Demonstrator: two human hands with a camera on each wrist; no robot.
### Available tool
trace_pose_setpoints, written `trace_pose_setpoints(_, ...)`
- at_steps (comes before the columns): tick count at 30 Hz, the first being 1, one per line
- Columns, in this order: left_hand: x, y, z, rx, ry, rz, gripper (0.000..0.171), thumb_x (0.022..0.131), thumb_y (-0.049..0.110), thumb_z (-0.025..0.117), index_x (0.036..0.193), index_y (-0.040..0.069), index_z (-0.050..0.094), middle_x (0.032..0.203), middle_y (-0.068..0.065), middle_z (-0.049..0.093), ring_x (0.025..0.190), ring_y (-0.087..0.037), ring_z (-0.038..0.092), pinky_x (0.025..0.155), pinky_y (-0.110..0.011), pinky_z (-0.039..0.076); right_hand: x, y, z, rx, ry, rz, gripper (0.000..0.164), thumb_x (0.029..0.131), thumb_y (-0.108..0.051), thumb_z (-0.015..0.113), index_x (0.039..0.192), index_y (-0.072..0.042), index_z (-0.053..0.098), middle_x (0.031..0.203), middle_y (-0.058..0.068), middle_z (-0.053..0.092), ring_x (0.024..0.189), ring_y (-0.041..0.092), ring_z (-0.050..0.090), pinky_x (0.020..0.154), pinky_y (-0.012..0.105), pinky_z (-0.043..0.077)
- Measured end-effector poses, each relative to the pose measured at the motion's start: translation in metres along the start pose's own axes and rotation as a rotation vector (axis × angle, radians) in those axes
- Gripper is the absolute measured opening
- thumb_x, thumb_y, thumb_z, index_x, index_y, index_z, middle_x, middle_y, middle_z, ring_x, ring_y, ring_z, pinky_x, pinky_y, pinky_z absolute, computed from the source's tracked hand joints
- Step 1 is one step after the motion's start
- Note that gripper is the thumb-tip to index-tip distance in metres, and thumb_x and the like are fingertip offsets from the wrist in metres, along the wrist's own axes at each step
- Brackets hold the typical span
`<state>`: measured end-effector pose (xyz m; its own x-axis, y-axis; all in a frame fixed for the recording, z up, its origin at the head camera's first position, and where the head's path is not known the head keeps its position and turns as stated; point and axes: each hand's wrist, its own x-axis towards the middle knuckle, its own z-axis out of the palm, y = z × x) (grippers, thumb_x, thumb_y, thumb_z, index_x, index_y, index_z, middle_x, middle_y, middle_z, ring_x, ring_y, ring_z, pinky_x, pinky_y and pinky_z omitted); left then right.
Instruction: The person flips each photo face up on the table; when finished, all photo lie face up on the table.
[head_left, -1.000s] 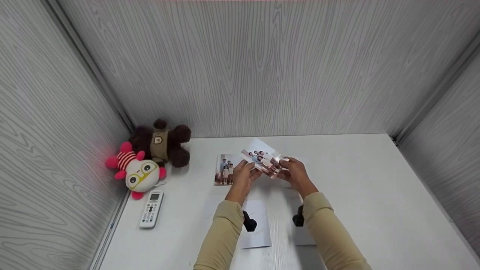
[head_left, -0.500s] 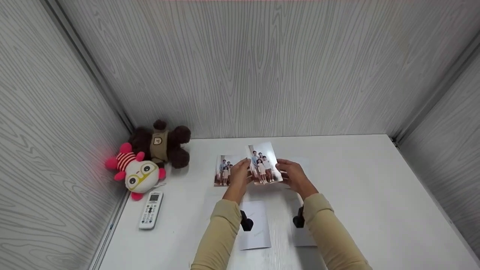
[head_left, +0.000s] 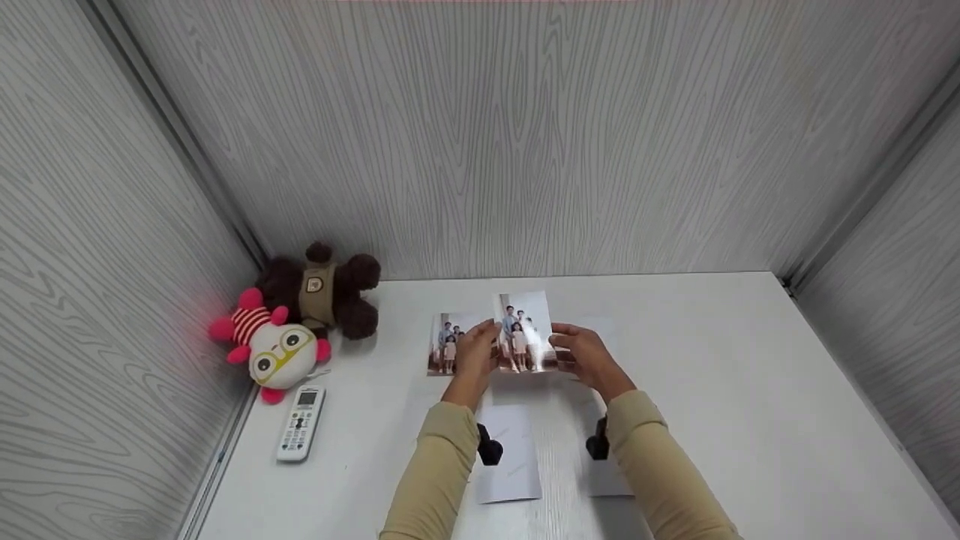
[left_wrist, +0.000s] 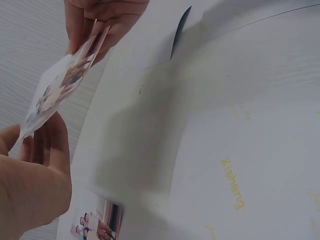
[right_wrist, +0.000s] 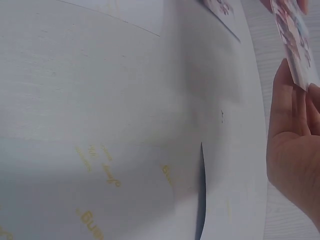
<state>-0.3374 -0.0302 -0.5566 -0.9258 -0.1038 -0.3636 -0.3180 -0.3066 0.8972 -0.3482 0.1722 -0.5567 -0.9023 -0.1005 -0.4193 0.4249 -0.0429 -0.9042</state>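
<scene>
Photo (head_left: 523, 331) pinched at opp edges by L hand (head_left: 474, 357) & R hand (head_left: 589, 355), above table (head_left: 720, 405), nr 2nd photo (head_left: 444, 346).

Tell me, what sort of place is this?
Probably a small booth or partitioned workstation, though nothing beyond it shows. Grey wood-patterned panels rise on three sides of a white table, over which the left hand and right hand hold a photo.

Left hand (head_left: 474, 356) covers part of lying photo (head_left: 442, 349); glare swallows figures on held photo (head_left: 517, 334); right sleeve (head_left: 661, 457) across paper (head_left: 609, 481); remote (head_left: 301, 424), lettering too tiny!
</scene>
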Motion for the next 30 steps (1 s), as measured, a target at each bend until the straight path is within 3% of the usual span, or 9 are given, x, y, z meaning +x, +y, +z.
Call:
trace_pose_setpoints(3,0.001,-0.003,-0.001,-0.02,0.004,-0.018,0.042,0.1,0.022,0.064,0.139,0.008,0.061,0.145,-0.015,0.056,0.099,-0.017,0.06,0.082,-0.03,0.054,0.001,0.002,0.0,-0.012,0.026,0.004,0.043,0.101,-0.017,0.061,0.143,-0.011,0.056,0.118,0.006,0.063,0.077,0.014,0.062,0.063,0.025,0.052)
trace_pose_setpoints(6,0.0,-0.005,-0.003,-0.008,0.012,-0.032,0.038,0.1,0.018,0.062,0.136,0.006,0.063,0.142,-0.017,0.059,0.103,-0.019,0.063,0.088,-0.033,0.053,0.001,0.002,0.001,0.003,0.039,-0.002,0.043,0.102,-0.016,0.061,0.144,-0.011,0.055,0.124,0.009,0.062,0.074,0.013,0.06,0.062,0.025,0.051)
trace_pose_setpoints(13,-0.002,-0.011,-0.007,-0.031,0.027,-0.077,0.037,0.1,0.016,0.063,0.136,0.007,0.064,0.139,-0.014,0.061,0.087,-0.014,0.062,0.068,-0.024,0.049,0.003,0.007,0.003,-0.014,0.063,-0.024,0.044,0.102,-0.013,0.059,0.146,-0.011,0.053,0.127,0.009,0.058,0.065,0.012,0.055,0.06,0.024,0.051)
trace_pose_setpoints(16,-0.002,-0.013,-0.007,-0.025,0.028,-0.071,0.036,0.1,0.014,0.063,0.134,0.006,0.065,0.138,-0.014,0.062,0.086,-0.013,0.061,0.067,-0.023,0.049,0.004,0.01,0.004,-0.038,0.073,-0.021,0.046,0.101,-0.012,0.059,0.146,-0.009,0.053,0.125,0.011,0.061,0.069,0.012,0.058,0.061,0.025,0.053)
trace_pose_setpoints(22,-0.001,-0.018,-0.007,-0.022,0.023,-0.066,0.036,0.101,0.013,0.061,0.135,0.003,0.063,0.135,-0.018,0.063,0.104,-0.023,0.069,0.084,-0.033,0.058,0.004,0.012,0.005,-0.085,0.082,-0.013,0.048,0.101,-0.009,0.055,0.149,-0.007,0.049,0.139,0.017,0.057,0.085,0.016,0.067,0.074,0.029,0.06)
trace_pose_setpoints(27,0.0,-0.021,-0.009,-0.031,0.006,-0.09,0.039,0.102,0.013,0.058,0.14,0.0,0.058,0.142,-0.021,0.058,0.125,-0.033,0.062,0.104,-0.044,0.053,0.006,0.013,0.009,-0.144,0.057,0.0,0.053,0.099,-0.003,0.052,0.152,-0.001,0.043,0.148,0.024,0.05,0.092,0.02,0.068,0.082,0.034,0.062)
trace_pose_setpoints(30,0.0,-0.021,-0.01,-0.009,0.001,-0.098,0.042,0.103,0.014,0.057,0.142,-0.001,0.056,0.146,-0.022,0.055,0.131,-0.034,0.058,0.109,-0.045,0.05,0.007,0.015,0.011,-0.183,0.057,0.014,0.054,0.099,-0.003,0.052,0.152,0.001,0.042,0.148,0.024,0.05,0.099,0.021,0.067,0.083,0.034,0.062)
